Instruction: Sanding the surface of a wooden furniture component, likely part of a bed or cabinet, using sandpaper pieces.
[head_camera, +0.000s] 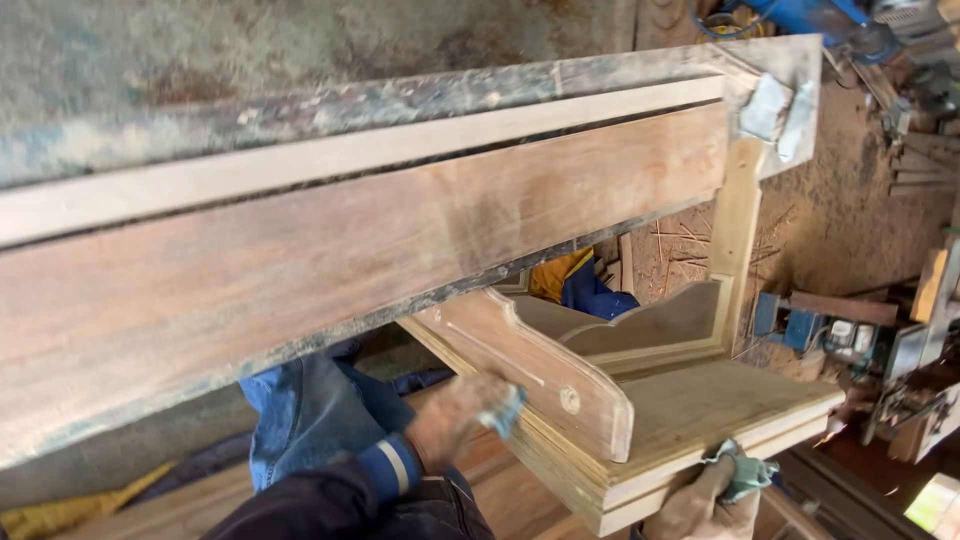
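across the upper left and middle of the frame i see a long reddish wooden plank (330, 250) slanting up to the right, with a paler strip (400, 145) along its top edge. below it, lower middle, my left hand (455, 420) is closed on a blue-green cloth (505, 410), pressed against the near face of the curved wooden side panel (545, 375) of a furniture piece. just right of that, the flat seat board (700, 410) spreads toward the right. at the bottom right my right hand (705, 500) is clamped around the front edge of that board, a second teal cloth (745, 470) bunched under its fingers. far right, tools lie on the dusty floor (850, 220).
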